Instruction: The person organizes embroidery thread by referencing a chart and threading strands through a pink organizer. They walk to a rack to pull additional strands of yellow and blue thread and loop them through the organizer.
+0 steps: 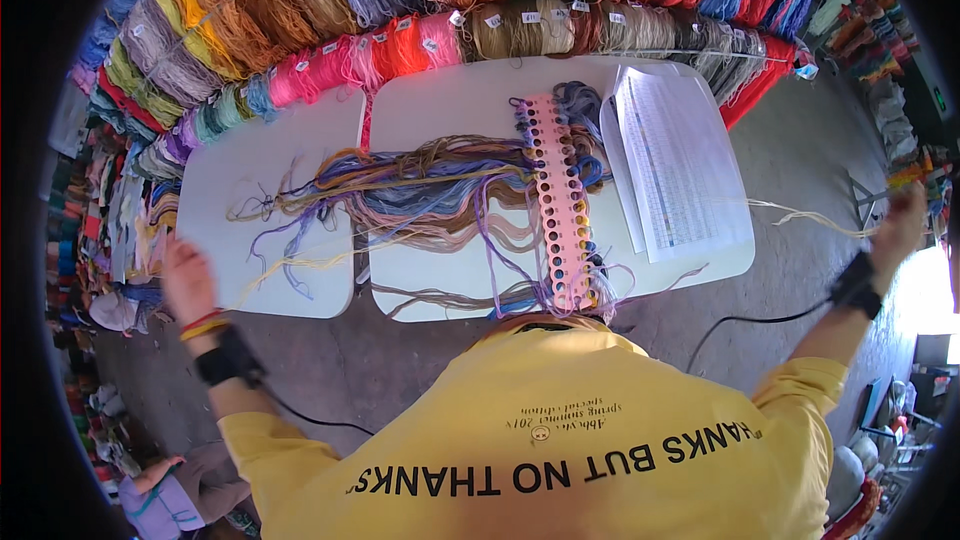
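My arms are spread wide over a white table. At the right, beyond the table's edge, my right hand (900, 225) is closed on cream embroidery thread (800, 213) that runs back toward the table. Off the left side, my left hand (190, 280) is smeared by motion; its fingers do not show clearly. Pale yellow strands (290, 265) trail across the table near it. Between my hands lies a pink thread organizer card (562, 205) with two rows of punched holes. Bundles of purple, blue, brown and mauve thread (430, 180) are looped through it and spread leftward.
Printed sheets (665, 160) lie right of the card. The white tabletop (240, 160) has a gap between its left and middle sections. Coloured thread hanks (390, 50) with small tags hang along the far side. Black cables (740, 318) run from bands on both my wrists.
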Demonstrator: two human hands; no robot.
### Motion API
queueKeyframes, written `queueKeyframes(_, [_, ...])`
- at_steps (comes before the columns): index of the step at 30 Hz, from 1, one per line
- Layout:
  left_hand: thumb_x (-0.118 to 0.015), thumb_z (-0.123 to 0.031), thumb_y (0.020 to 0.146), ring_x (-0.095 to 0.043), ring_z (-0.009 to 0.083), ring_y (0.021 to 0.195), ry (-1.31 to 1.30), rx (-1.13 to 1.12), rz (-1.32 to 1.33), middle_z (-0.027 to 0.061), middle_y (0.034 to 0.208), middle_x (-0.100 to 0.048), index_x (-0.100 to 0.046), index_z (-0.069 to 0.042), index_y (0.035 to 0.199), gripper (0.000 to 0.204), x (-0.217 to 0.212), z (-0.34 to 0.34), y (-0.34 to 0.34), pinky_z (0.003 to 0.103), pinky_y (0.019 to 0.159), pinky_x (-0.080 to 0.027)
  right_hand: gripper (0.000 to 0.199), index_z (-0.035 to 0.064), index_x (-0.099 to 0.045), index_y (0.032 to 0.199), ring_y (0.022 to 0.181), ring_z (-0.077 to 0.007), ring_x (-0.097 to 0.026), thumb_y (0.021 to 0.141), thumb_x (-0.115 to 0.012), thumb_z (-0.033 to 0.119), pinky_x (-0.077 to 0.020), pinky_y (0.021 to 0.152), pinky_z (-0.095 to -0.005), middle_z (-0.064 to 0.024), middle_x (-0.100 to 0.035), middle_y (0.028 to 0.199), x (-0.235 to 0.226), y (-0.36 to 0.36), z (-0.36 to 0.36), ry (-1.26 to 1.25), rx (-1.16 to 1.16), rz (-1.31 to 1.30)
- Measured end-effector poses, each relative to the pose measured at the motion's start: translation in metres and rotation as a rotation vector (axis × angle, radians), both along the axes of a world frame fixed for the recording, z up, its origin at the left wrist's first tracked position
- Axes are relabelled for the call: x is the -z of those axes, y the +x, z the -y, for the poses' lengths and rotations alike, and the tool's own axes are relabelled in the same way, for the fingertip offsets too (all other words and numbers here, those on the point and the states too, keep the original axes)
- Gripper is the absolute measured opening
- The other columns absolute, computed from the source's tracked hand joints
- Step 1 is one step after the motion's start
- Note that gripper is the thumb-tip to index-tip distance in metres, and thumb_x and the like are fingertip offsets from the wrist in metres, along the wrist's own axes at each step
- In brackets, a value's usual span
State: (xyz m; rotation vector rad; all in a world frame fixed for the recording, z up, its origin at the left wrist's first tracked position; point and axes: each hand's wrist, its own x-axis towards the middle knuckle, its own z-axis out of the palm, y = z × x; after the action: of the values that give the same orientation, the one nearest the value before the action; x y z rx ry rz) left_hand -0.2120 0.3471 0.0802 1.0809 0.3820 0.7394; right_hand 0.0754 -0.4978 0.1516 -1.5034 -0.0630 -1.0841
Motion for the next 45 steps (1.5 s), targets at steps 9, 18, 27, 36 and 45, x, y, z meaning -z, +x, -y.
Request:
queueKeyframes(9, [-0.053,-0.02,0.083,-0.058,0.0123,0.069,-0.195,0.804,-0.511,0.0061,0.084,-0.06,-0.053,-0.003,0.1,0.025,0.075,0.314,0.148,0.02,0.054,-0.042,0.014,-0.0022,-0.054,0.088,0.063,-0.0137,-0.06,0.081,-0.051,0.009,-0.0481,0.057,-0.0266,-0.0089,-0.061,0.072,0.152,-0.066,-0.348,-0.098,-0.956,-0.792])
queueKeyframes(18, [-0.05,-0.012,0.081,-0.053,0.008,0.057,0.093,0.862,-0.597,0.0036,0.076,-0.057,-0.051,0.0,0.1,0.022,0.076,0.331,0.173,0.018,0.05,-0.041,0.016,-0.0007,-0.057,0.083,0.057,-0.0202,-0.059,0.077,-0.054,0.014,-0.0456,0.053,-0.031,-0.0125,-0.059,0.065,0.149,-0.062,-0.357,-0.484,-0.897,-0.782])
queueKeyframes(27, [-0.048,-0.006,0.081,-0.05,0.0068,0.05,0.15,0.772,-0.532,0.003,0.064,-0.055,-0.051,0.002,0.095,0.017,0.073,0.344,0.181,0.018,0.045,-0.039,0.013,0.0022,-0.051,0.079,0.064,-0.0334,-0.056,0.077,-0.051,0.015,-0.0451,0.057,-0.0397,-0.015,-0.057,0.073,0.147,-0.062,-0.363,-0.859,-0.681,-0.417])
queueKeyframes(36, [-0.049,-0.008,0.082,-0.049,0.0055,0.048,0.23,0.761,-0.52,0.0017,0.061,-0.055,-0.054,0.002,0.089,0.013,0.083,0.342,0.186,0.017,0.042,-0.037,0.014,0.0029,-0.05,0.081,0.068,-0.0337,-0.056,0.079,-0.049,0.017,-0.0453,0.061,-0.0403,-0.0154,-0.056,0.077,0.139,-0.066,-0.367,-0.96,-0.717,-0.505])
queueKeyframes(45, [-0.053,-0.005,0.077,-0.051,0.0068,0.052,0.164,0.799,-0.529,0.0017,0.064,-0.055,-0.056,0.0,0.082,0.008,0.066,0.311,0.17,0.019,0.047,-0.04,0.013,0.0002,-0.051,0.082,0.072,-0.0341,-0.055,0.076,-0.051,0.012,-0.045,0.063,-0.0387,-0.0174,-0.056,0.08,0.149,-0.07,-0.365,-0.745,-0.771,-0.577])
